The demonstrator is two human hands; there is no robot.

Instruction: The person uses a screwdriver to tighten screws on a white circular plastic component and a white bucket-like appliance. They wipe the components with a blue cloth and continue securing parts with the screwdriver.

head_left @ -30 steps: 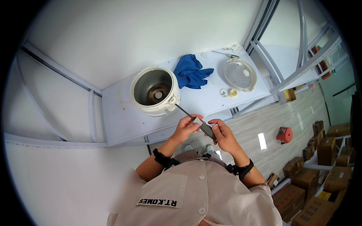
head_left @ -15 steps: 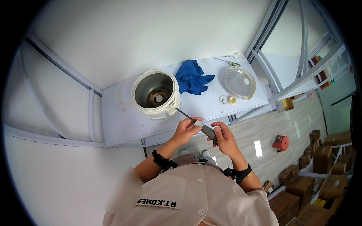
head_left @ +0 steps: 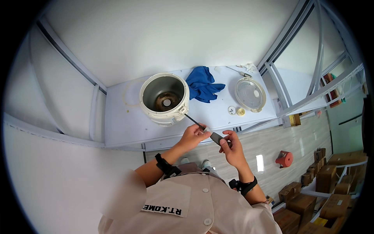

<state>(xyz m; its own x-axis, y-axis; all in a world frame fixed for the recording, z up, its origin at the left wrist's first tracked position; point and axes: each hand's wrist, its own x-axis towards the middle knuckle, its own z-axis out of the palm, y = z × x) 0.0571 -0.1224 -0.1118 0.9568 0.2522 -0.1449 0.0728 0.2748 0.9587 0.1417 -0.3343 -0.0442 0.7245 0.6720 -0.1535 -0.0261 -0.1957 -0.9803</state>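
A screwdriver (head_left: 216,137) with a grey handle and a dark shaft slants between my two hands. My left hand (head_left: 191,137) is closed around it where the shaft meets the handle. On the handle's rear end, my right hand (head_left: 233,151) has its thumb and fingers closed. The shaft's tip reaches the latch-like part on the near right side of a cream rice cooker body (head_left: 160,119); whether it sits in a screw is too small to tell. The cooker stands lidless on the white table, with a brown-stained bottom and a pale round centre inside.
Right of the cooker lies a crumpled blue cloth (head_left: 202,84). Farther right are a round lid (head_left: 249,93), a small yellowish cap (head_left: 241,112), a white disc (head_left: 231,110) and another screwdriver (head_left: 244,74). A red stool (head_left: 284,159) and cardboard boxes (head_left: 326,178) stand on the floor.
The view has shifted slightly, so the table's things appear a little lower. Both hands keep hold of the screwdriver, its tip still at the cooker's side; the right-hand fingers have shifted on the handle.
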